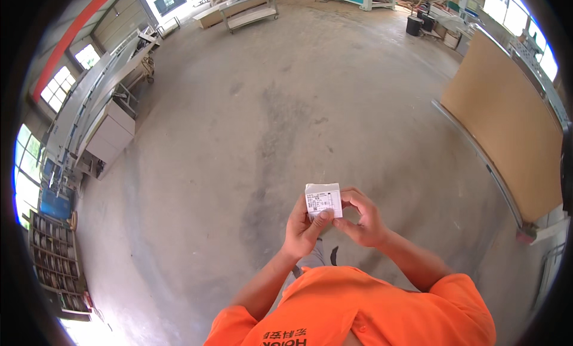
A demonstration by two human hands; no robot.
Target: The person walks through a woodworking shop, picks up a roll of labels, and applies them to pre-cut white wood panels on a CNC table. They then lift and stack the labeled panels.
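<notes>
A small stack of white printed labels (323, 198) is held up in front of my orange shirt, its printed face toward me. My left hand (301, 231) is closed round the stack's left side, with the thumb lying across the lower front. At the right edge, my right hand (366, 219) pinches the stack, its fingers curled behind and its thumb near the lower corner. The fingertips behind the labels are hidden.
Grey concrete floor (197, 167) surrounds me. To the left stand a long machine bench (89, 119) and a rack of rolls (57, 256). A large brown board (501, 119) leans at the right. Farther off are a wheeled table (250, 17) and black buckets (413, 25).
</notes>
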